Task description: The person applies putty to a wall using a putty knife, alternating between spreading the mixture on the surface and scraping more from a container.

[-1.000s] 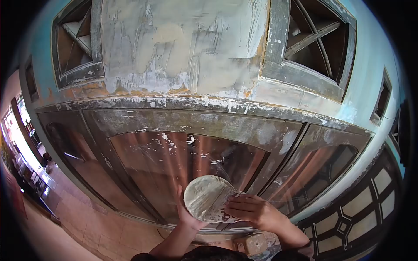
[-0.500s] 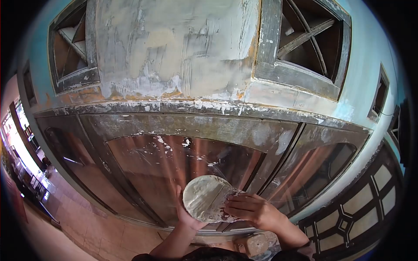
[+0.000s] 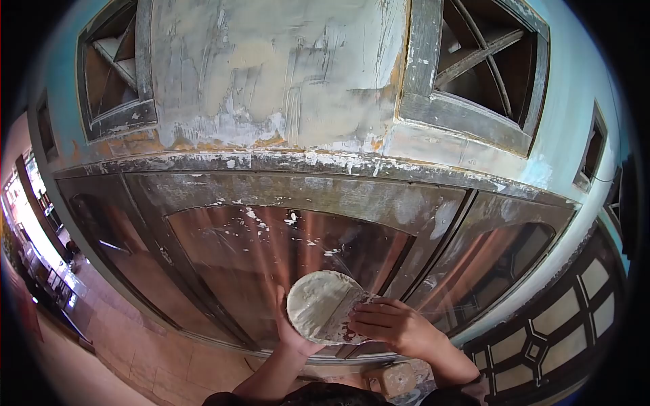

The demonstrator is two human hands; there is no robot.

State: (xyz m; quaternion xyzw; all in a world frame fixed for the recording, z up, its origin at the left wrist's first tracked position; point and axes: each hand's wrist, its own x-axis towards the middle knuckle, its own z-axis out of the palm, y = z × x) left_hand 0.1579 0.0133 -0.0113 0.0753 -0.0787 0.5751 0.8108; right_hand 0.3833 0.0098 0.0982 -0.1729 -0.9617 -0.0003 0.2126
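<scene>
My left hand [image 3: 292, 336] is wrapped around the side of a round tub, its fingers partly hidden behind it. Pale, creamy putty [image 3: 319, 298] fills the tub's mouth, which tilts toward me. On the right, my right hand [image 3: 401, 329] grips a wide, putty-smeared scraper [image 3: 347, 318] with fingers laid across it. The blade lies flat over the right part of the tub's mouth, against the putty. Its handle end is hidden under my hand. Both hands are in front of the glazed wooden doors, low in the view.
Above is a patchy, scraped wall [image 3: 271, 74] between wooden vent frames [image 3: 467, 74]. A paint-spotted ledge [image 3: 305, 162] runs below it. White flecks mark the door glass [image 3: 271, 237]. A block-like object [image 3: 396, 380] sits below my hands; tiled floor [image 3: 162, 358] extends left.
The view has shifted very slightly. The putty's surface looks a little different beside the blade, while both hands keep nearly the same place and grip.
</scene>
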